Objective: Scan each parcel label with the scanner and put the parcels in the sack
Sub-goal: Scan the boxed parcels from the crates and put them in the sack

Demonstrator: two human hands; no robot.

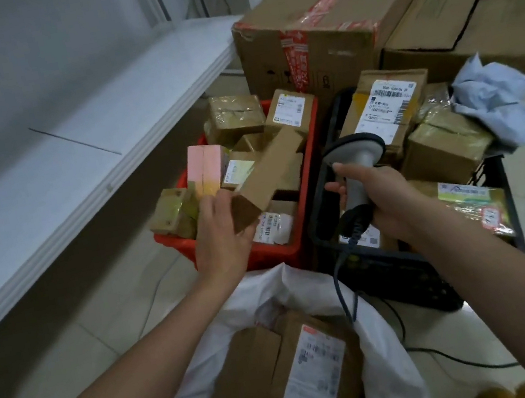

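My left hand (219, 232) grips the near end of a long plain cardboard parcel (272, 171) lying tilted on the pile in the red crate (314, 155). My right hand (381, 198) holds the grey barcode scanner (357, 162) by its handle, head pointing away over the black crate (402, 274); its cable (340, 276) runs down to the floor. The white sack (385, 341) lies open at the bottom, with a labelled brown parcel (284, 379) inside. Several small labelled and taped parcels fill both crates, among them a pink box (205, 168).
A big taped carton (328, 21) and flattened cartons (467, 22) stand behind the crates. Crumpled pale plastic wrap (495, 101) lies at the right on the parcels. A low white shelf (70, 137) runs along the left wall. Tiled floor lies between shelf and crates.
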